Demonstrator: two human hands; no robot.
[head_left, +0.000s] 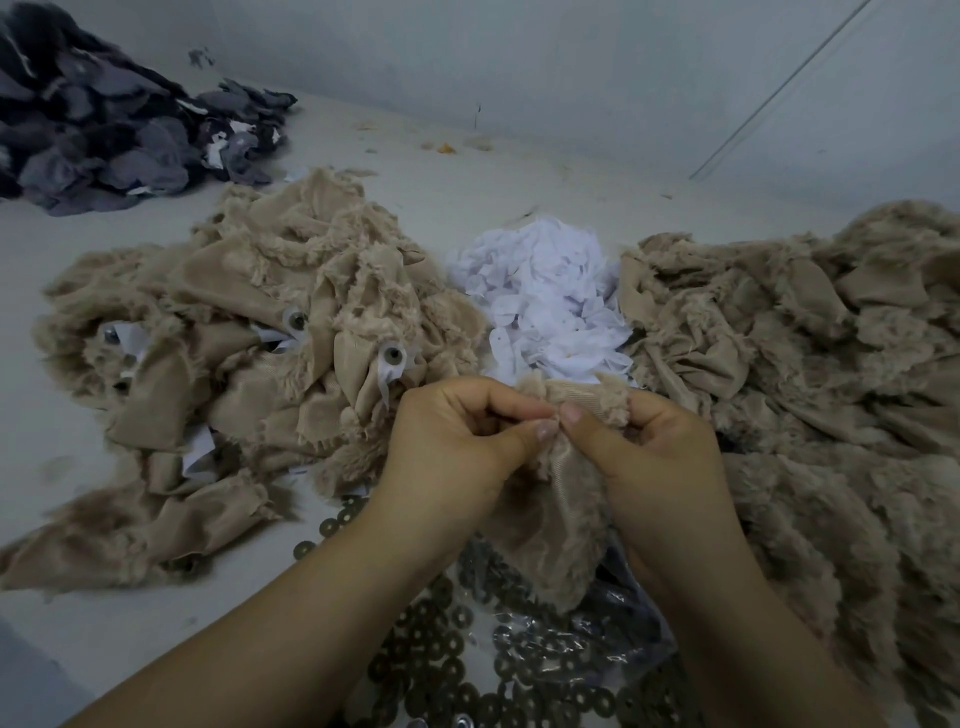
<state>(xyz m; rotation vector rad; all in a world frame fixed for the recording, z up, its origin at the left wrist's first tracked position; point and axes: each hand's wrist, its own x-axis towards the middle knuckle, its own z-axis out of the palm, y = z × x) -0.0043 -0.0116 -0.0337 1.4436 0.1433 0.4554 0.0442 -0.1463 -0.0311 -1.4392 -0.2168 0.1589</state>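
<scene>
Pale table (441, 197) running back to the wall, and it's crowded. Heap of tan fur pieces (249, 332) on the left, a bigger tan heap (810, 364) on the right, white cloth scraps (545, 306) wedged between them. Dark grey scraps (104, 124) lie far back left. Brown washers (431, 670) are scattered at the near edge, beside a clear plastic bag (545, 654).

L hand (457, 431) & R hand (660, 441) pinch tan plush piece (556, 499) above washers (457, 660), btwn 2 plush piles.
</scene>
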